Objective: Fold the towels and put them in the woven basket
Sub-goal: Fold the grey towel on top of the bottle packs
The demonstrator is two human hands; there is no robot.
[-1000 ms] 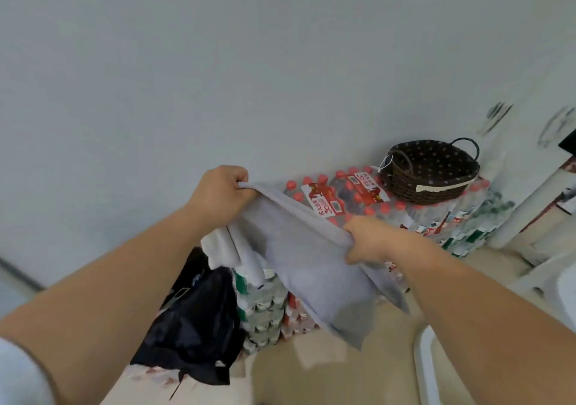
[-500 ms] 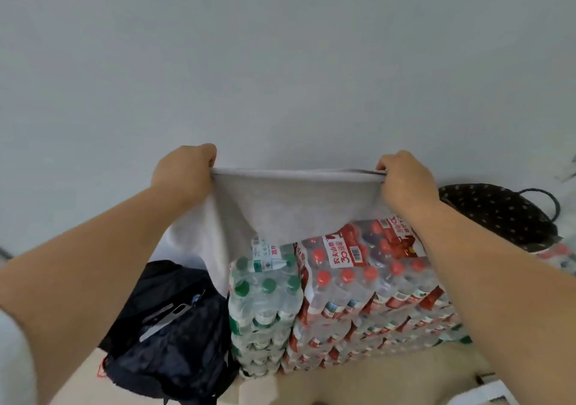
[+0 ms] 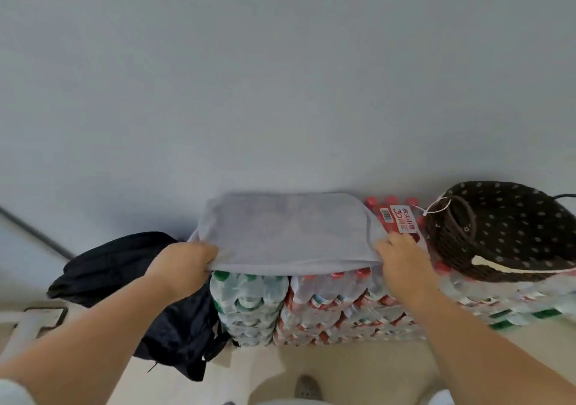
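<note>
Biggest thing in my feed is the plain wall, and right against it sits a stack of shrink-wrapped water bottle packs (image 3: 327, 305) that's doing duty as my work surface. At the stack's left end a black backpack (image 3: 131, 267) slumps on the floor, and at the right end, up on top, sits the dark woven basket (image 3: 511, 233) with pale dots, a tag string dangling off its near handle.

Progress-wise I'd call this early days. The grey towel (image 3: 286, 230) is spread flat over the left part of the stack's top, its far edge up against the wall, its near edge lifted slightly off the front edge of the packs. No crease in it that I can see, so the folding proper hasn't happened yet, and I can't see any towels in the basket (I only see part of its inside, mind). Left to do: fold this one, carry it right, drop it in, repeat for any others.

My left hand (image 3: 184, 264) is pinching the towel's near-left corner, fingers curled under the cloth. My right hand (image 3: 402, 261) has hold of the near-right corner the same way, just beside the basket.

The towel itself looks thin, soft and floppy, with a stitched hem visible along its right side.
</note>
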